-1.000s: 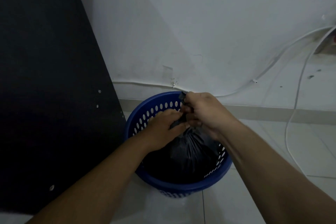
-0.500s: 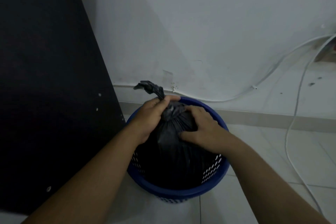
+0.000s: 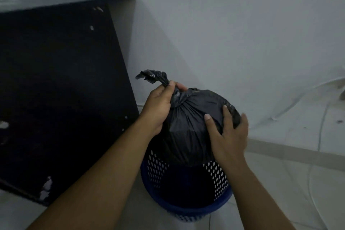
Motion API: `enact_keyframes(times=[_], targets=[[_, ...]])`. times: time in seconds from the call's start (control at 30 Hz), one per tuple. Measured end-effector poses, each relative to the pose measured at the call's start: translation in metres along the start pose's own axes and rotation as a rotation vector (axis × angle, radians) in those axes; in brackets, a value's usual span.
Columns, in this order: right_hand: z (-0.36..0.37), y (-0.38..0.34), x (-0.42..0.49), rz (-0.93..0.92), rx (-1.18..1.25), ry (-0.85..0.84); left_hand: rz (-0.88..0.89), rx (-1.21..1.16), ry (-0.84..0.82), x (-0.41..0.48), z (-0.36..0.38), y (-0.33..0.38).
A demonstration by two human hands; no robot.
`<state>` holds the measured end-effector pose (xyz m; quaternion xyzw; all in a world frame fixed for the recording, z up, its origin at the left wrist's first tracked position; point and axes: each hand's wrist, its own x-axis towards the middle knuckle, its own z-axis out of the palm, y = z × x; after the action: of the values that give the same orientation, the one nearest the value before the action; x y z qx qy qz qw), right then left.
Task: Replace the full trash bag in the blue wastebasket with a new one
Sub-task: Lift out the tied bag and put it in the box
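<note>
1. Black bag, knotted shut, sits at centre frame over the basket's mouth.
2. Blue basket stands at lower centre; its inside is too dark to tell the contents.
3. Left hand grasps the bag's knotted neck.
4. Right hand presses spread fingers on the bag's right side.

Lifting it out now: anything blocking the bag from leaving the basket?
Nothing visible. The left hand grips the bag by its knot, the right hand presses its side; a black board stands close at left.
</note>
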<state>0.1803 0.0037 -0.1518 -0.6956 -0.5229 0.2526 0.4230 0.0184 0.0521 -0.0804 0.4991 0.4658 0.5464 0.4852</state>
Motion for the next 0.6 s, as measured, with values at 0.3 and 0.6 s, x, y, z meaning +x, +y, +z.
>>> enact_keyframes(times=[0.3,0.6], targets=[[-0.089,-0.118,0.016,0.288,0.587,-0.156,-0.038,-0.134,0.148,0.005,0.017,0.17],[-0.214,-0.322,0.007,0.581,1.142,-0.349,-0.02,-0.213,0.179,-0.009,0.018,0.419]])
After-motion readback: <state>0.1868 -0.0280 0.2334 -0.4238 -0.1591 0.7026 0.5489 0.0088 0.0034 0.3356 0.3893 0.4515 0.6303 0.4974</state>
